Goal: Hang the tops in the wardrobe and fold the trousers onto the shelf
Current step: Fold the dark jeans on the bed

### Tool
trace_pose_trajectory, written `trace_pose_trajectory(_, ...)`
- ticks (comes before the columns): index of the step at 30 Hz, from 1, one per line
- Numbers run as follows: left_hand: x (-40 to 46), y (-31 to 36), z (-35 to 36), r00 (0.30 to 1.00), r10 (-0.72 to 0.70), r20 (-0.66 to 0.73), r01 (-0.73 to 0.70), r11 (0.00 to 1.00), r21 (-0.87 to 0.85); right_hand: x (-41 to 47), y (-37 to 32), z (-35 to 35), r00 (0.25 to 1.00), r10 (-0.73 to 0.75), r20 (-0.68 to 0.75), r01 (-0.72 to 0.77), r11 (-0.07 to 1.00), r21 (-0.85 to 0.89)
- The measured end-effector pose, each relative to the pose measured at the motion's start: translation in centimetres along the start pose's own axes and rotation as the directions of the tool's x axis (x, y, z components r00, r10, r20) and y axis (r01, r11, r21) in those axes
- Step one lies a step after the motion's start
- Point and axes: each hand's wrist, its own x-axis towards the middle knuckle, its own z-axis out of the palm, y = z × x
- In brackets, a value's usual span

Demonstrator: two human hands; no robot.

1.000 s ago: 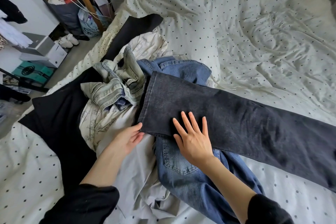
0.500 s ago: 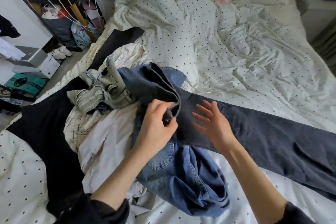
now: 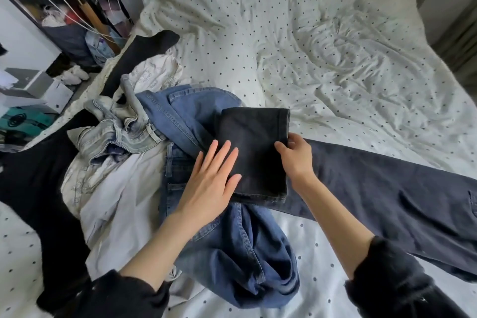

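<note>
Two hands working on black trousers (image 3: 374, 188) lying across bed (image 3: 361, 72) toward right edge. Left hand (image 3: 211, 178), fingers straight, pressing flat on folded leg end (image 3: 254, 152). Right hand (image 3: 296, 156) pinching fold's right edge. Blue jeans (image 3: 240, 253) lying beneath. Pale jeans (image 3: 121, 129) bunching further left, near bed's left edge.

My left hand (image 3: 210, 178): flat, fingers straight and together, palm down. My right hand (image 3: 296, 156): fingers curled, apparently pinching. Both forearms bare, dark sleeves pushed up.
</note>
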Motion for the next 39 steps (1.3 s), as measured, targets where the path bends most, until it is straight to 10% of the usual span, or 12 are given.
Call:
trace_pose_trajectory(4, 0.3, -0.7, 3.0, 0.923, -0.141, 0.358, 0.074, 0.978, 0.193, -0.1, 0.7, 0.2, 0.976, -0.186, -0.113, 0.115, 0.880, -0.460)
trace_pose_trajectory(8, 0.3, -1.4, 4.0, 0.928, -0.124, 0.350, 0.079, 0.987, 0.138, -1.1, 0.5, 2.7, 0.642, -0.738, 0.206, 0.618, 0.340, -0.709)
trace_pose_trajectory(12, -1.0, -2.1, 4.1, 0.939, -0.135, 0.315, 0.076, 0.978, 0.193, 1.5, 1.8, 5.1, 0.690, -0.481, 0.541, 0.674, 0.154, -0.722)
trace_pose_trajectory(16, -1.1, -2.5, 4.4, 0.919, -0.146, 0.366, 0.129, 0.989, 0.070, 4.5, 4.2, 5.8, 0.783, -0.186, 0.594, 0.622, 0.208, -0.755)
trace_pose_trajectory(21, -2.3, -1.5, 4.4, 0.912, -0.354, 0.205, 0.409, 0.802, -0.436, 1.9, 6.3, 4.3, 0.801, -0.293, 0.522, 0.593, 0.267, -0.759)
trace_pose_trajectory(27, 0.1, -1.7, 3.0, 0.762, -0.632, 0.141, 0.619, 0.647, -0.446, -1.8, 8.6, 0.8, 0.857, -0.226, 0.464, 0.514, 0.305, -0.801)
trace_pose_trajectory(34, 1.9, -0.2, -0.3, 0.714, -0.639, 0.288, 0.624, 0.392, -0.676, -2.5, 7.4, -0.6, 0.829, -0.176, 0.531, 0.554, 0.386, -0.737)
trace_pose_trajectory(39, 4.0, 5.9, -3.1, 0.840, -0.541, -0.021, 0.420, 0.675, -0.606, -2.7, 5.3, -5.3, 0.914, -0.285, 0.288, 0.373, 0.871, -0.320)
